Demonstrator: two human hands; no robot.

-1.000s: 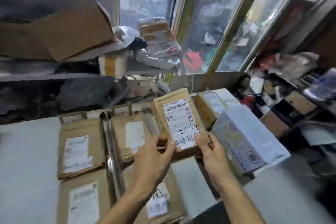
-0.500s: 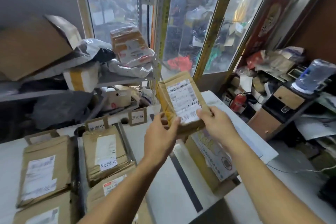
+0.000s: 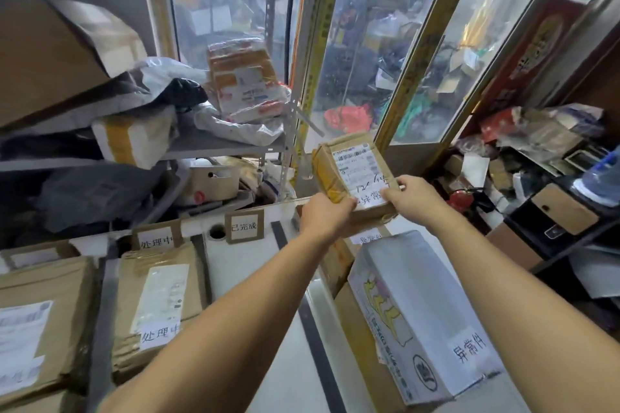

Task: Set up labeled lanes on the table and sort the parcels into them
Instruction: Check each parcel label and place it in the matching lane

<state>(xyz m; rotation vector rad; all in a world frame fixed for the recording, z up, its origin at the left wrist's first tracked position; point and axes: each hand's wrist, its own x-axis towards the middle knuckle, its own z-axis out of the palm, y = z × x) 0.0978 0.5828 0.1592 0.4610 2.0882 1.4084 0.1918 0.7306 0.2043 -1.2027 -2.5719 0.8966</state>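
1. Cardboard, brown and taped: the small parcel [image 3: 352, 178] is up in the air at the far right of the table [image 3: 255, 265], its long axis running away from you.
2. Your left hand [image 3: 323, 214] grips its near-left corner; your right hand [image 3: 414, 196] pinches the near-right edge, thumb on the label.
3. The rightmost lane lies directly below and towards you, beside your right hand, so a short drop probably serves.
4. The white box [image 3: 412, 308] already fills that lane's near part; aim for the far gap by the half-hidden lane sign [image 3: 369, 239].
5. The dark tape strip [image 3: 310, 322] marks the lane's left border.
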